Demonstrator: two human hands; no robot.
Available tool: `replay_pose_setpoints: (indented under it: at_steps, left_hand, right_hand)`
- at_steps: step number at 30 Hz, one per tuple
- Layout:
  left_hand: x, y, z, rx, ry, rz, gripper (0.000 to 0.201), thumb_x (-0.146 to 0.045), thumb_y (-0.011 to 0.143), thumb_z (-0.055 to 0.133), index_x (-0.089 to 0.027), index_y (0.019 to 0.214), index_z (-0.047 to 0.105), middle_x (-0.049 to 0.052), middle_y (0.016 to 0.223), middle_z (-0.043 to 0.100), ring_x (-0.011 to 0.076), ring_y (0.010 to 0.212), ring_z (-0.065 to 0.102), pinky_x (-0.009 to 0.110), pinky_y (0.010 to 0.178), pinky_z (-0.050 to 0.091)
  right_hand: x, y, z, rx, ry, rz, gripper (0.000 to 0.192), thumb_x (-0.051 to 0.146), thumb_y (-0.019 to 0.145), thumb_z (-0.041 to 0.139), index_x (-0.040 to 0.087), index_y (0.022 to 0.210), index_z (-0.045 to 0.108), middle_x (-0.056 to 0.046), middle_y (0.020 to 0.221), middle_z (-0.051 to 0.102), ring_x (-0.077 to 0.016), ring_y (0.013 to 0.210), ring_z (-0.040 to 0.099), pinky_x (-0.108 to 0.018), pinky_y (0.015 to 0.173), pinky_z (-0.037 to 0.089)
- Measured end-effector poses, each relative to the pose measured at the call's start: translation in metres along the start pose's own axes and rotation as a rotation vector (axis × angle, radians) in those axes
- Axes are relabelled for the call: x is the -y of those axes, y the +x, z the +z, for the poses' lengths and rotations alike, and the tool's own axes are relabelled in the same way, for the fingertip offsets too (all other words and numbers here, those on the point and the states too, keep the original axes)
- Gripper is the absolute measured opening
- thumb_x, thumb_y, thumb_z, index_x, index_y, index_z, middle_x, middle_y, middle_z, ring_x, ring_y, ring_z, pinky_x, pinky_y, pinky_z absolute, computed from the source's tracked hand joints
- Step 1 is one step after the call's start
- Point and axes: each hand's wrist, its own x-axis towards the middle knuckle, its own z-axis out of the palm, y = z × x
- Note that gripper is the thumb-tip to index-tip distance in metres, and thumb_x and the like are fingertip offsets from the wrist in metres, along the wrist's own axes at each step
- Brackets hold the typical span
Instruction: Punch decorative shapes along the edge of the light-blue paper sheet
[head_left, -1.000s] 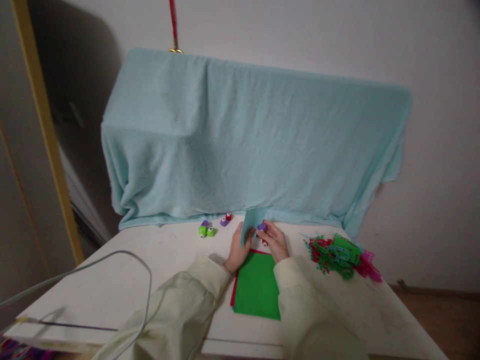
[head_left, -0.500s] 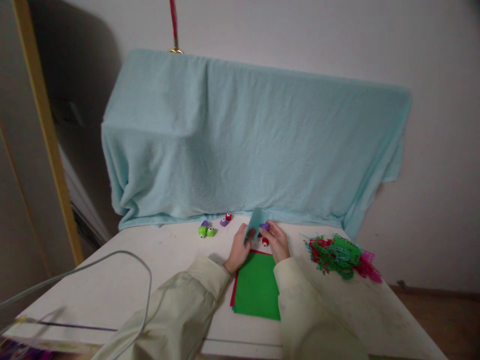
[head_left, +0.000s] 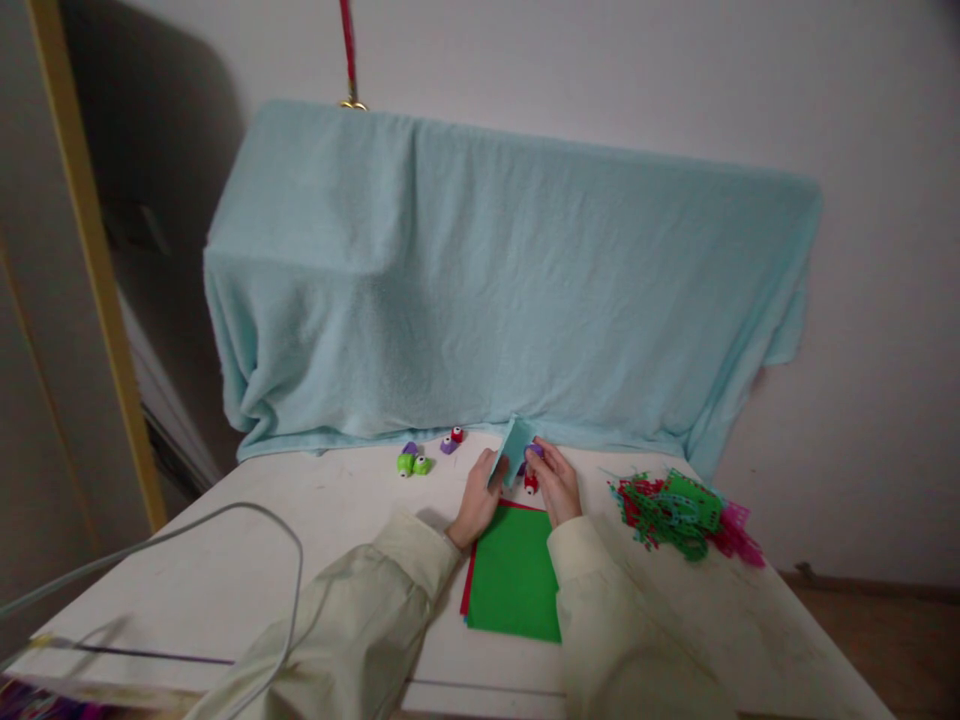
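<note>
My left hand point(head_left: 477, 497) is closed on a folded-looking sheet of light blue paper point(head_left: 513, 446), held upright and tilted. In my right hand point(head_left: 557, 482) is a small purple paper punch point(head_left: 533, 452), gripped by the fingers beside the paper's right edge. Whether the paper sits inside the punch's slot I cannot tell. Just below it, near my right fingers, a small red punch point(head_left: 531, 484) rests on the table. Under my wrists lies a stack of coloured paper, with a green sheet point(head_left: 514, 575) on top and red edges showing.
Two green punches point(head_left: 413, 464) sit at the back left by a purple one point(head_left: 409, 448); another purple point(head_left: 448, 444) and a red point(head_left: 457, 434) stand nearby. Punched paper scraps point(head_left: 679, 510) are heaped right. A grey cable point(head_left: 300, 560) loops over the left side. A blue cloth point(head_left: 525, 280) hangs behind.
The light blue paper has turned slightly in my left hand. My right fingers have shifted a little on the purple punch, showing more of it. Everything else stays put.
</note>
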Motion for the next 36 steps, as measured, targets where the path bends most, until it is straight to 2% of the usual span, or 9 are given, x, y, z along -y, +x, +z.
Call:
replay_pose_setpoints:
  at_steps: [4,13,18,25,36]
  left_hand:
    - [0.002,0.0,0.001,-0.011,0.005,-0.001,0.032,-0.041,0.094,0.037,-0.017,0.085,0.056,0.006,0.086,0.058,0.0197,0.081,0.053,0.033,0.079,0.044]
    - [0.009,0.001,0.003,-0.027,0.04,-0.006,0.028,-0.039,0.092,0.042,-0.017,0.085,0.058,0.006,0.084,0.059,0.0203,0.082,0.054,0.034,0.081,0.044]
    - [0.007,0.001,0.003,-0.011,0.018,-0.025,0.029,-0.04,0.092,0.042,-0.016,0.082,0.057,0.005,0.081,0.058,0.019,0.078,0.053,0.032,0.077,0.044]
    - [0.001,0.0,0.002,-0.01,-0.012,-0.06,0.029,-0.041,0.091,0.043,-0.017,0.079,0.055,0.003,0.078,0.057,0.0178,0.075,0.052,0.029,0.072,0.043]
    - [0.009,-0.001,0.006,-0.004,-0.04,-0.111,0.031,-0.045,0.09,0.045,-0.017,0.079,0.056,0.002,0.076,0.059,0.0163,0.071,0.052,0.028,0.068,0.043]
  right_hand:
    - [0.004,-0.001,0.0,-0.005,-0.005,0.002,0.051,0.044,0.061,0.077,0.019,0.105,0.068,-0.006,0.086,0.069,-0.0201,0.072,0.063,-0.028,0.054,0.048]
    - [0.0,0.0,-0.002,-0.02,-0.003,-0.024,0.05,0.049,0.065,0.075,0.017,0.103,0.066,-0.003,0.075,0.066,-0.0124,0.053,0.054,-0.025,0.045,0.041]
    - [-0.003,0.001,-0.003,0.024,0.025,-0.03,0.039,0.047,0.072,0.071,0.017,0.097,0.065,0.0,0.069,0.063,-0.0101,0.05,0.051,-0.023,0.043,0.039]
    - [-0.001,0.001,-0.003,0.063,0.057,-0.004,0.034,0.046,0.075,0.069,0.018,0.092,0.062,0.001,0.069,0.061,-0.0108,0.051,0.054,-0.024,0.045,0.041]
    - [-0.008,0.001,-0.003,0.057,0.018,-0.009,0.036,0.044,0.069,0.075,0.018,0.091,0.062,0.001,0.069,0.063,-0.0109,0.051,0.054,-0.024,0.046,0.042]
